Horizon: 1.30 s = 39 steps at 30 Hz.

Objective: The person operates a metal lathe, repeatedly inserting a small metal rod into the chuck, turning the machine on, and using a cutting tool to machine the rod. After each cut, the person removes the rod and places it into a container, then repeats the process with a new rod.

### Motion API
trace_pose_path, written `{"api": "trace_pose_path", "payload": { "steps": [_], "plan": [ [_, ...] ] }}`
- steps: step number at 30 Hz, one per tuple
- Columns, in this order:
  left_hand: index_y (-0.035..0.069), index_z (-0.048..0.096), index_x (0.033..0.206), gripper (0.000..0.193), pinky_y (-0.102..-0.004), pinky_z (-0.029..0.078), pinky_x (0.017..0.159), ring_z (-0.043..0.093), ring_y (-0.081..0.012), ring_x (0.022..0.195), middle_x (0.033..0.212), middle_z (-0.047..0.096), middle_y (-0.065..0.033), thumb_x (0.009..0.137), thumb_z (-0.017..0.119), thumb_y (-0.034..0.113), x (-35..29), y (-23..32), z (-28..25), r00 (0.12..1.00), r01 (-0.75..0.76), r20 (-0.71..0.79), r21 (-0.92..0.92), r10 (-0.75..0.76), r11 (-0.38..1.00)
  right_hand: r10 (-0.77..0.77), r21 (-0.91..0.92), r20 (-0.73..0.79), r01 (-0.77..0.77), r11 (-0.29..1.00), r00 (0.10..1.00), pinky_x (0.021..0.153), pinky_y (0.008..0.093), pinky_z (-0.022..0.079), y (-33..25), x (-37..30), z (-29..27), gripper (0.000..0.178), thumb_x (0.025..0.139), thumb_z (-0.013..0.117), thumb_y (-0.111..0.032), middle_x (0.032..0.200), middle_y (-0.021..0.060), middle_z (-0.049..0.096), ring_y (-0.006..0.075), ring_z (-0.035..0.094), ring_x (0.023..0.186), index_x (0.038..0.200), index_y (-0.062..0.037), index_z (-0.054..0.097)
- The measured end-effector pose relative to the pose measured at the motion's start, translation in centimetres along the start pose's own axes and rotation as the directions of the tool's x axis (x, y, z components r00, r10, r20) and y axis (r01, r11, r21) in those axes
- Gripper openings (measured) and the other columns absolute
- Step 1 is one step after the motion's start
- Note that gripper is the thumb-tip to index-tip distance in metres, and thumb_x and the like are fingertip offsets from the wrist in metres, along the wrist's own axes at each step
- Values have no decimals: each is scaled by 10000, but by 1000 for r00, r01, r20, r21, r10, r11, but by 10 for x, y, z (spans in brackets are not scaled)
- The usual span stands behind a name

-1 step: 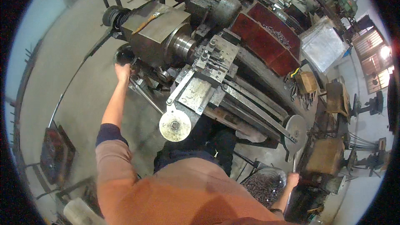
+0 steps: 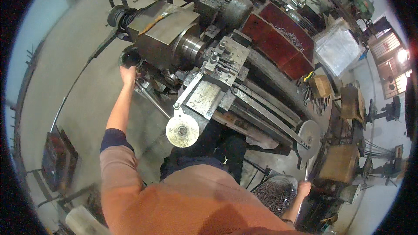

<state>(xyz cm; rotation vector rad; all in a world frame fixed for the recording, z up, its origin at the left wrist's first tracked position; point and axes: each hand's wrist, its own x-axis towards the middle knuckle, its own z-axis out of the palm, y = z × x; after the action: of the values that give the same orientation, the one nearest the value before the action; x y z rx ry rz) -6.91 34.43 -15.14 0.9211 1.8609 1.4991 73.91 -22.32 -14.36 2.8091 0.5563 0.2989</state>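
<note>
Flanking the lathe [image 2: 209, 98]: grey floor [image 2: 87, 72], bright window [image 2: 391, 47].

The right grip [image 2: 304, 188] wraps around a metal lever [image 2: 306, 170].

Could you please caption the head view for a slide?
At a machine: left hand at a round part, right hand on a lever.

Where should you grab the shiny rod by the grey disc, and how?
Probably low on the rod, away from the disc, coming from the near side and wrapping right round it. It's slim and straight, its top end is by the disc, and its lower part points toward the picture's bottom edge. The right hand grips it there.
</note>
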Motion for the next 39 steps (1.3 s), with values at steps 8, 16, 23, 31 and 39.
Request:
{"api": "trace_pose_path", "payload": {
  "steps": [8,16,23,31,39],
  "plan": [
    [-64,421,997,301,-300,471,387,572,-217,463,695,569,-142,720,501,21,2,-4,-8,993,115,40,-126,-111,985,159,201,263,-215,956,952,788,447,449,-61,-60,-73,452,671,553,-329,943,263,598,395,571,927,914,48,602],
    [-84,506,724,110,-303,436,374,568,-217,456,608,562,-145,733,485,24,-34,27,-8,997,72,14,-52,-72,996,74,348,182,-135,928,981,760,465,439,-63,-59,-87,435,648,564,-322,917,267,597,416,565,876,859,58,578],
    [-122,490,685,157,-344,458,374,553,-252,436,587,540,-177,721,484,31,1,-19,-11,990,-141,-5,64,141,988,104,293,247,-177,939,963,768,470,437,-48,-44,-55,431,657,581,-327,920,274,593,426,553,896,860,53,578],
    [-148,498,703,189,-364,479,385,569,-274,451,598,549,-189,723,485,40,1,-6,-22,991,-133,16,139,132,981,57,335,145,-103,936,988,748,485,435,-53,-45,-57,393,656,628,-299,901,251,598,427,554,867,871,27,591],
    [-150,491,739,193,-362,484,391,579,-270,466,615,560,-189,739,474,42,-24,30,-12,997,33,67,54,-37,998,-201,149,-79,211,966,976,722,450,462,-25,60,-46,346,644,625,-284,871,165,622,355,589,815,904,-56,612]
  ]
}}
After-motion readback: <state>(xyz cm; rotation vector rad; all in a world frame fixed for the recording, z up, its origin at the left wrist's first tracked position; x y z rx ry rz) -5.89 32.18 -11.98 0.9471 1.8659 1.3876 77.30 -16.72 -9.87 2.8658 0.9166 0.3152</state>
